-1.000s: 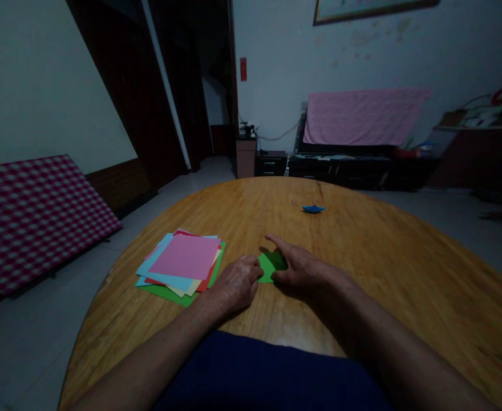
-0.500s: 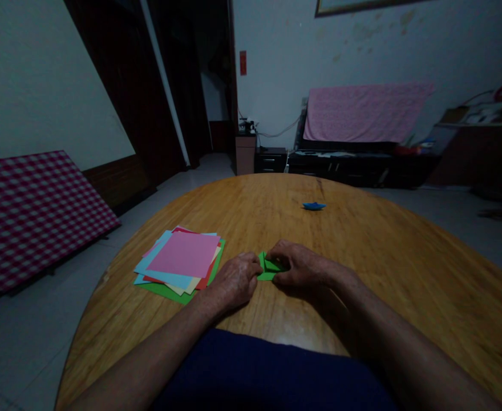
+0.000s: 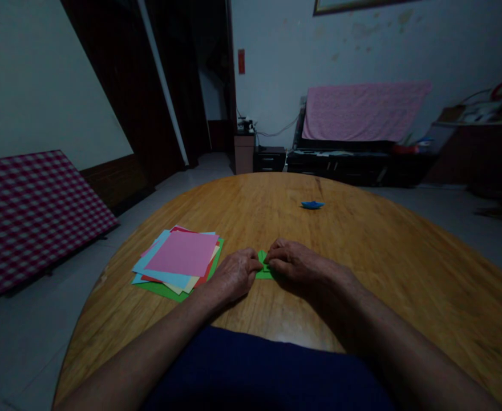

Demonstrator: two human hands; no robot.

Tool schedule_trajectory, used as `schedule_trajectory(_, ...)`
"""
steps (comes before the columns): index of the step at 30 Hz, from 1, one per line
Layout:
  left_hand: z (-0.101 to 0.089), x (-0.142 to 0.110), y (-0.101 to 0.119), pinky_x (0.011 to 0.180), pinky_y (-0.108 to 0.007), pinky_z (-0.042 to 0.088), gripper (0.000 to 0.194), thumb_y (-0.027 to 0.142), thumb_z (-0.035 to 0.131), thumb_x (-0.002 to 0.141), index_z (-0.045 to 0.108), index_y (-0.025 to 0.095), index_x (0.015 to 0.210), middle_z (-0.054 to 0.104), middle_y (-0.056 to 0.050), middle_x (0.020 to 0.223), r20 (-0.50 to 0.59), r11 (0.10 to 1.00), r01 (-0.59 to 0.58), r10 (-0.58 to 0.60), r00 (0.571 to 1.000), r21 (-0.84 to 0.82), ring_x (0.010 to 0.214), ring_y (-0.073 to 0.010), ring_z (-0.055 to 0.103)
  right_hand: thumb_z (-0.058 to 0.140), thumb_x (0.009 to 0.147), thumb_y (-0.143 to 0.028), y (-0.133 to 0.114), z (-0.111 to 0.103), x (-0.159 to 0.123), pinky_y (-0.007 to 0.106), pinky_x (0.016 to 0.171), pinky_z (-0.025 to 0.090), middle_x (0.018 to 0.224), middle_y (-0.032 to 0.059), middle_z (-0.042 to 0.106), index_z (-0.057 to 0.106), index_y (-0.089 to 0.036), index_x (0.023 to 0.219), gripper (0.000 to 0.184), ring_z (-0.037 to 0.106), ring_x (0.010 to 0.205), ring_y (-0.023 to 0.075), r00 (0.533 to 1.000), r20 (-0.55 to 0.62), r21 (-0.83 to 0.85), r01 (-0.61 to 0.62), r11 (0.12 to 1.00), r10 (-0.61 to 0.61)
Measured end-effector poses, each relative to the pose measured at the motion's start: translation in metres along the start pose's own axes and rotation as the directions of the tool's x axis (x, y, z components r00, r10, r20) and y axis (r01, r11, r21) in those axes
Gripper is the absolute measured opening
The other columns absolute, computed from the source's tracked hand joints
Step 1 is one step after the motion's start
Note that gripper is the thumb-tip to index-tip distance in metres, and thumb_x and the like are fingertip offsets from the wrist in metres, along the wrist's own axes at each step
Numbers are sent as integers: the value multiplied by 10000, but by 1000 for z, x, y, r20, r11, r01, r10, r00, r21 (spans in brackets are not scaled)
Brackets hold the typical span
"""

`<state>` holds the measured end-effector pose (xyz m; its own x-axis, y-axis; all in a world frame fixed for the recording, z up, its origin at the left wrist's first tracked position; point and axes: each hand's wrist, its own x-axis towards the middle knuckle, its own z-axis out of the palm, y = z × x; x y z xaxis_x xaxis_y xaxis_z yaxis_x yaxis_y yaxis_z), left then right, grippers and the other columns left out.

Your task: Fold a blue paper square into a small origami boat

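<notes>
A small folded green paper (image 3: 263,273) lies on the wooden tabletop (image 3: 362,268) between the left hand (image 3: 234,277) and the right hand (image 3: 296,264). Their fingers (image 3: 277,250) curve over it and hide most of it, so I cannot tell if they grip it.

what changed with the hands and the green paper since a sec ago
The left hand and right hand have moved in toward each other, their fingers now meeting over the small folded green paper. The paper looks narrower and is mostly covered, and neither hand has let go. The stack of coloured paper squares and the small blue paper boat stayed in place on the round wooden table.
</notes>
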<state>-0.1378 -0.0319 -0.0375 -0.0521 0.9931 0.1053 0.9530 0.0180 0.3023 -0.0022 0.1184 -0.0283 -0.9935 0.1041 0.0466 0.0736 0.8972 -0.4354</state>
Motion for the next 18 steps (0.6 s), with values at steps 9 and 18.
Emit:
schedule_trajectory(9, 2, 1, -6, 893, -331, 443, 268, 161, 420, 869, 669, 170, 969, 598, -85, 1098, 3, 992, -113, 113, 994, 46, 991, -191, 567, 530, 799, -218, -3, 8, 3, 282, 746, 430, 981, 67, 564, 637, -195, 1015, 241, 551, 862, 178, 999, -37, -120, -8, 993, 4)
schedule_trajectory(18, -12, 7, -1, 779, -326, 470, 228, 143, 421, 837, 646, 139, 875, 615, -98, 936, 123, 987, -139, 128, 984, 86, 857, -194, 588, 583, 718, -178, -20, 0, -5, 292, 766, 446, 1069, 90, 571, 637, -190, 986, 273, 565, 896, 200, 998, 27, -149, -59, 987, 63)
